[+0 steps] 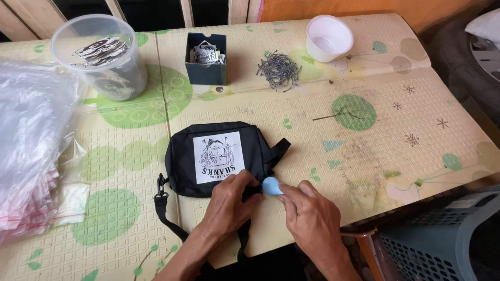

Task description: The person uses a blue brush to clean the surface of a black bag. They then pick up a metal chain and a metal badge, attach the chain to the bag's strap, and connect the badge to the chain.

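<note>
The right hand's (311,213) fingertips pinched a small light-blue object (271,186), rounded and smooth, its kind unclear, and held it against the near right corner of a black pouch bag (219,156). The left hand (232,200) lay just left of it, fingers curled down onto the bag's near edge, pressing or gripping the fabric there; whether anything was caught under them could not be told. The two hands nearly touched at the blue object.

The bag lay flat near the middle of the table, on a yellow mat with green circles (364,135), a white square printed patch (219,156) facing up. Its black strap (164,211) ran from a clip at the near left corner toward the person.

Farther off stood a dark blue box of tags (207,65), with a pile of small grey ball chains (278,69) to its right and a white cup (329,37) beyond. A clear plastic tub holding printed discs (101,57) stood at the far left. Clear plastic bags (31,151) were heaped at the left edge. A blue-grey basket (437,244) sat at the near right, off the table.
</note>
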